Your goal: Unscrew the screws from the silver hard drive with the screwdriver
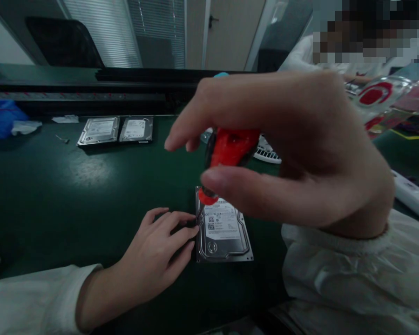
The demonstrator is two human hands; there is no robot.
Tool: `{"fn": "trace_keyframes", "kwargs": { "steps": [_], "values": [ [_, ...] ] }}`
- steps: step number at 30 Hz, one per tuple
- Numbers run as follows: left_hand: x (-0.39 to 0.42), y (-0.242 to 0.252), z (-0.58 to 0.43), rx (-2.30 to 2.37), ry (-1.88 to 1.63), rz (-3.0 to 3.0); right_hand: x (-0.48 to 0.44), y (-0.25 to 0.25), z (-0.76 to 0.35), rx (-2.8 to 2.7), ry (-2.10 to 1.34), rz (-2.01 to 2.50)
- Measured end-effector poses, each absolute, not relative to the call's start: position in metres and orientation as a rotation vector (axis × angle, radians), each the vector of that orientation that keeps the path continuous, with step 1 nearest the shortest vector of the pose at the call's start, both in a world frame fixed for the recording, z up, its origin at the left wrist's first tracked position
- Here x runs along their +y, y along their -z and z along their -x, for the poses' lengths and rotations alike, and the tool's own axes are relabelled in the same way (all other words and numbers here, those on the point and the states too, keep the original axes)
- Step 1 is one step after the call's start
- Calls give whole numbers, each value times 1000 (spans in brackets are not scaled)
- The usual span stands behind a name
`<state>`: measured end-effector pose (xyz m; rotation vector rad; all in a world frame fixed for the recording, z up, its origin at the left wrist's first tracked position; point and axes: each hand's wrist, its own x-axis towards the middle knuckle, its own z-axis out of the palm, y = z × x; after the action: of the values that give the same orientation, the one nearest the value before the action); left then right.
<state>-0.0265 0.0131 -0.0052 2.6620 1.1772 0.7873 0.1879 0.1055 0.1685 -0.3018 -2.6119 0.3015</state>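
A hard drive [223,232] lies flat, label side up, on the green table in front of me. My right hand [293,149] grips a red and black screwdriver [230,146], its shaft slanting down to the drive's left edge. The tip is small, and I cannot tell whether it sits in a screw. From the left, my left hand [164,246] reaches in with its fingers stretched out and slightly spread. Its fingertips touch the drive's left edge near the screwdriver tip. My right hand and the screwdriver cover the drive's upper right part.
Two more hard drives, one on the left [99,130] and one on the right [136,129], lie at the back. A blue bag [3,118] is at the far left. Clear plastic packaging with red print [380,100] stands at right, near another person [356,60].
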Motion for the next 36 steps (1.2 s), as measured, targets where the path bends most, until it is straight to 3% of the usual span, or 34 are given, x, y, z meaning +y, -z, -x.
{"fn": "trace_keyframes", "kwargs": {
  "steps": [3, 9, 14, 18, 22, 36],
  "values": [
    [12, 6, 26, 1187, -764, -2641, 104, -168, -187, -2582, -105, 391],
    [13, 5, 26, 1183, -797, -2644, 102, -172, -185, -2634, -307, 343],
    [13, 5, 28, 1171, -752, -2643, 105, -169, -184, -2612, -130, 381],
    [14, 5, 29, 1163, -793, -2656, 106, -169, -183, -2650, -205, 200],
    [14, 5, 27, 1171, -754, -2642, 106, -169, -181, -2619, -107, 408],
    [14, 5, 27, 1177, -736, -2611, 105, -169, -179, -2601, -69, 361]
  ]
}}
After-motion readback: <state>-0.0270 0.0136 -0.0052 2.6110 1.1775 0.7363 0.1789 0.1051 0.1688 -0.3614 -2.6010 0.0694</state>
